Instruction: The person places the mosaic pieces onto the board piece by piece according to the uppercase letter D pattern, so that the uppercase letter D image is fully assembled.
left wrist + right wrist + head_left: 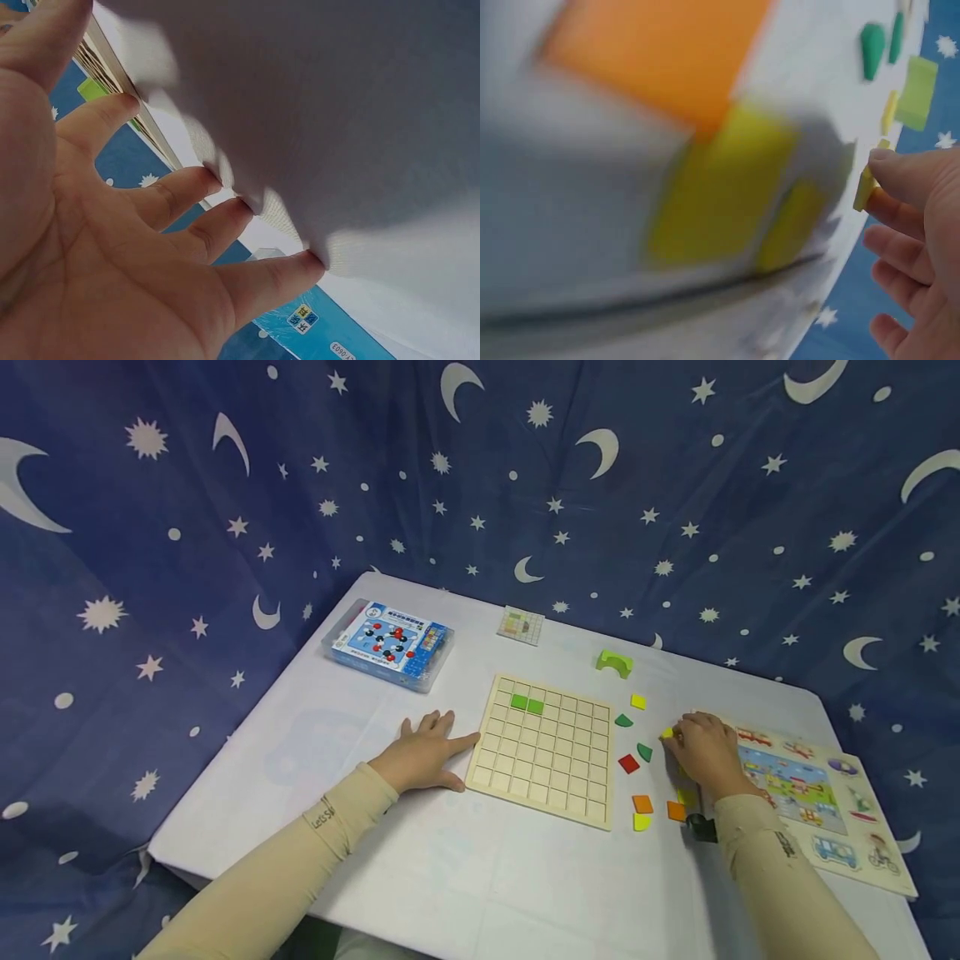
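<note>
My left hand [420,755] lies on the white cloth with its fingers spread, the index fingertip at the left edge of the wooden grid board [540,810]. In the left wrist view its fingers [274,281] look straight and hold nothing. Two green squares [519,702] sit side by side in the board's upper left cells. To the right of the board, my right hand [707,752] pinches a small yellow piece [864,191] between thumb and index finger. Other yellow pieces [724,187] lie beneath that hand, blurred in the right wrist view, beside an orange square [677,811].
Loose pieces lie right of the board, among them a red square [628,763] and a green quarter-round [644,752]. Behind stand a green arch block [615,663] and a pattern card [521,625]. A boxed set [390,645] is back left; a picture puzzle [855,839] lies right.
</note>
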Tool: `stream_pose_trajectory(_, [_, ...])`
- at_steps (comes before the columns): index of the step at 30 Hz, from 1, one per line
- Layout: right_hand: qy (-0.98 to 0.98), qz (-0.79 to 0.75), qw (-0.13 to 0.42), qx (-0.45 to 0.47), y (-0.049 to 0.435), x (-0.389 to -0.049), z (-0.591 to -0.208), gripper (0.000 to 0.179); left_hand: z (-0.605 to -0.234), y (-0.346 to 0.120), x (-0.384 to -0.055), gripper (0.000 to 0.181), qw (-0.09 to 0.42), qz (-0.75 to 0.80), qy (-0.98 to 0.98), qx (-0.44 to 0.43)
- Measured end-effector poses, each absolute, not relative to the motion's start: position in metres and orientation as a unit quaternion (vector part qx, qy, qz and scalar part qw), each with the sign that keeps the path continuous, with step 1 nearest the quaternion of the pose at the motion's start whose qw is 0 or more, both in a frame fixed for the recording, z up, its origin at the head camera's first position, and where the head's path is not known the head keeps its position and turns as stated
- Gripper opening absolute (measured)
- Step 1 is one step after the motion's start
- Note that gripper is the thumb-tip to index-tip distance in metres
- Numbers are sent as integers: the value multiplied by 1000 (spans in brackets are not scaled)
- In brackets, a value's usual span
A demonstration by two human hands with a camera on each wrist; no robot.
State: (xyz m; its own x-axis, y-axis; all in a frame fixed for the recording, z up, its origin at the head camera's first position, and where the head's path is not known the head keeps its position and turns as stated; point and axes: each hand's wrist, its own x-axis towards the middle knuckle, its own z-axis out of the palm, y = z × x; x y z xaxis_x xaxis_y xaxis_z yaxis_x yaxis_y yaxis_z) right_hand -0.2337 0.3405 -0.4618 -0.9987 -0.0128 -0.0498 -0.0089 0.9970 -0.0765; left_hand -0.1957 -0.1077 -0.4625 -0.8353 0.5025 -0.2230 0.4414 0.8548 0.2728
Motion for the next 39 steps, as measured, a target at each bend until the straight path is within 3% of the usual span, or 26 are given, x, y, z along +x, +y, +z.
stream_pose_trajectory(10, [985,-46,-51,-157,261,-258,-451,26,-462,-109,-196,85,150,94,953,247])
stream_pose_trajectory(18, [967,-43,-44,-247,205,-272,-458,22,-462,-108,-196,86,154,96,953,244])
stream_pose_trajectory(39, [967,-77,-4,-244,196,-278,-462,23,-462,-108,-199,86,159,96,952,241])
